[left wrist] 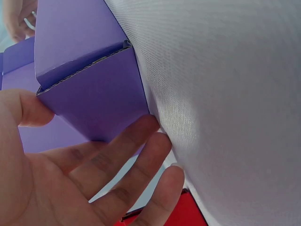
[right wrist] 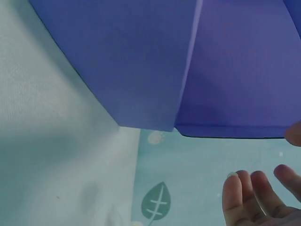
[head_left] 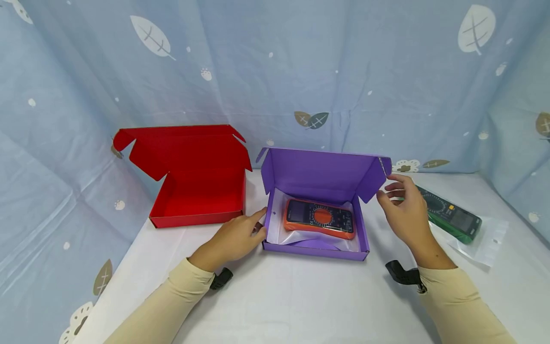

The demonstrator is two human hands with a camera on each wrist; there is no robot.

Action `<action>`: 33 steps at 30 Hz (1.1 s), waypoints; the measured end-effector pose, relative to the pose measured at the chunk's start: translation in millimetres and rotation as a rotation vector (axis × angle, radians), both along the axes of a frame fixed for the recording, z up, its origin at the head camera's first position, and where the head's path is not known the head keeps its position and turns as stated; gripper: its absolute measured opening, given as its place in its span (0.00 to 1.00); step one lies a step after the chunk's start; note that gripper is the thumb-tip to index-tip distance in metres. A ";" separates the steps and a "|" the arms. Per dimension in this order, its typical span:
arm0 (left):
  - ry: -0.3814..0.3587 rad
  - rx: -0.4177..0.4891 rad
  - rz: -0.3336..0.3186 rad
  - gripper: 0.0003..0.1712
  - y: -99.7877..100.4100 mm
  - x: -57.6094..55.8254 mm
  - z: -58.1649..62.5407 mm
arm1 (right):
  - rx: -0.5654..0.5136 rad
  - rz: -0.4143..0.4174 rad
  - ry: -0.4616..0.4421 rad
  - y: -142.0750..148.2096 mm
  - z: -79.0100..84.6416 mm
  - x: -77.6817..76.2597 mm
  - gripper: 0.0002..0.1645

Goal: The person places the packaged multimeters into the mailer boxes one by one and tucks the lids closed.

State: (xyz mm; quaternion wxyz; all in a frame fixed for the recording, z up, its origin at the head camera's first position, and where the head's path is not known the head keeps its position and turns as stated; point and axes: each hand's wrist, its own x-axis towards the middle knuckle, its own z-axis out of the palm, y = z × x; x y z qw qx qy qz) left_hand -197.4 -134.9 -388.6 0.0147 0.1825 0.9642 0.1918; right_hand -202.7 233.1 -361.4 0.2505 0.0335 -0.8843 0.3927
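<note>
A purple cardboard box (head_left: 315, 254) stands with its lid raised. Inside, an orange-edged multimeter (head_left: 322, 217) lies in a clear plastic bag (head_left: 278, 229). My left hand (head_left: 232, 239) is at the box's left side; in the left wrist view its fingers (left wrist: 141, 160) spread loosely along the side wall, the thumb near the rim. Beside the lid's right flap is my right hand (head_left: 401, 205), fingers loosely bent. In the right wrist view its thumb (right wrist: 294, 134) meets the flap's edge, while the other fingers (right wrist: 258, 193) stay apart from it.
An open red box (head_left: 197, 219), bare inside, stands left of the purple one. On the right, behind my right wrist, a green-edged multimeter (head_left: 461, 220) lies with a clear bag (head_left: 494, 239). A blue patterned curtain (head_left: 266, 71) hangs behind the white table (head_left: 292, 301).
</note>
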 end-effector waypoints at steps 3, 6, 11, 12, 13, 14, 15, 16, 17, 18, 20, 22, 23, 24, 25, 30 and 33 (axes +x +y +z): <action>0.002 0.000 0.000 0.33 0.0 -0.3 1.2 | 0.007 0.054 -0.022 -1.2 -0.3 -1.3 0.32; 0.004 0.003 -0.004 0.33 0.1 -0.6 2.8 | 0.019 0.099 -0.027 -2.6 -1.6 -2.5 0.32; 0.004 0.006 -0.009 0.33 0.1 -1.0 4.8 | 0.038 0.158 -0.019 -5.1 -4.1 -4.7 0.32; 0.004 0.006 -0.009 0.33 0.0 -1.1 4.9 | 0.043 0.165 -0.023 -5.6 -4.2 -4.7 0.32; 0.002 0.006 -0.009 0.33 -0.1 -1.3 4.8 | 0.046 0.174 -0.027 -6.1 -4.4 -4.7 0.32; 0.000 0.007 -0.008 0.33 -0.1 -1.4 4.7 | 0.049 0.182 -0.033 -6.4 -4.6 -4.6 0.31; 0.000 0.010 -0.005 0.33 -0.1 -1.6 4.2 | 0.051 0.191 -0.040 -6.7 -4.9 -4.6 0.31; -0.001 0.012 -0.001 0.33 -0.2 -1.7 3.8 | 0.052 0.198 -0.046 -7.1 -5.2 -4.6 0.30; -0.004 0.017 0.004 0.33 -0.3 -1.7 3.4 | 0.055 0.204 -0.052 -7.4 -5.6 -4.8 0.30; -0.005 0.024 0.011 0.33 -0.5 -1.8 2.9 | 0.055 0.210 -0.058 -7.6 -6.0 -4.8 0.30; 0.006 0.055 0.033 0.32 -0.9 -2.0 2.1 | 0.055 0.216 -0.060 -7.8 -6.9 -5.0 0.31; 0.029 0.103 0.059 0.31 -1.3 -2.4 2.2 | 0.055 0.217 -0.059 -8.0 -8.0 -5.3 0.31; 0.044 0.135 0.074 0.31 -1.5 -2.9 2.7 | 0.056 0.216 -0.058 -8.1 -8.5 -5.2 0.31; 0.061 0.172 0.090 0.30 -1.7 -3.4 3.6 | 0.056 0.216 -0.058 -8.3 -8.7 -4.9 0.31; 0.079 0.207 0.103 0.30 -2.2 -4.1 4.7 | 0.055 0.217 -0.058 -8.4 -9.0 -4.7 0.31; 0.124 0.374 0.115 0.34 -3.0 -9.6 12.8 | 0.050 0.221 -0.064 -9.1 -9.0 -3.7 0.33; 0.110 0.433 0.077 0.38 -1.3 -14.9 17.0 | 0.047 0.231 -0.070 -8.8 -8.9 -3.4 0.35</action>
